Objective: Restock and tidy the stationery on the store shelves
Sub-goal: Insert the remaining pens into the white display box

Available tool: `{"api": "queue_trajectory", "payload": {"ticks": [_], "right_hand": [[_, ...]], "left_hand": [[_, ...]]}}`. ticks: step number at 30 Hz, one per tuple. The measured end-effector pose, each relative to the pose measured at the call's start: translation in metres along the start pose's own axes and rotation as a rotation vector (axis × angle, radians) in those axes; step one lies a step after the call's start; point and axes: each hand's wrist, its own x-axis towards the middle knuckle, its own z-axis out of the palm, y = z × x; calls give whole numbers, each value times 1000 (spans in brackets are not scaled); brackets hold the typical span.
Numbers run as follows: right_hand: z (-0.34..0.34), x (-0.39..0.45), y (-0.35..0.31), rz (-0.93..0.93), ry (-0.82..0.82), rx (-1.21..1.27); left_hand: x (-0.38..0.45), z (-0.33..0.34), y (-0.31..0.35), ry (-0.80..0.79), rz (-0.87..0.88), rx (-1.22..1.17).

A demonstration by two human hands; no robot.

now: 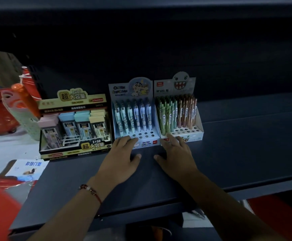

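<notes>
On a dim store shelf (246,145), a person's left hand (122,153) and right hand (178,153), fingers flat and gripping nothing, press the blue pen box (136,119) and ghost pen box (180,112) at twelve o'clock; squaring them beside the lead box (75,126) at ten o'clock likely follows.

Dim over my shelf (228,136), its back nearly black; brighter light at left; edges bend and soften, slight blur throughout.

Matt dark shelf (246,145); glossy printed card pen boxes (136,136); shiny plastic pens (142,115).
</notes>
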Motion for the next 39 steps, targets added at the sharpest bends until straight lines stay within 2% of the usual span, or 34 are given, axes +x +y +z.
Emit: {"api": "queue_trajectory", "payload": {"ticks": [4, 18, 30, 33, 36, 39], "right_hand": [[-5, 0, -1, 2, 61, 27], [-17, 0, 4, 4, 41, -39], [-1, 5, -1, 43, 1, -95], [-4, -1, -2, 30, -36, -23], [-5, -4, -5, -41, -13, -3], [-2, -2, -15, -106, -12, 35]], "left_hand": [[1, -3, -1, 6, 10, 27], [5, 3, -10, 76, 77, 7], [9, 1, -2, 16, 69, 36], [-9, -9, -5, 31, 20, 81], [-32, -25, -21, 155, -68, 223], [-47, -37, -43, 203, -222, 336]]}}
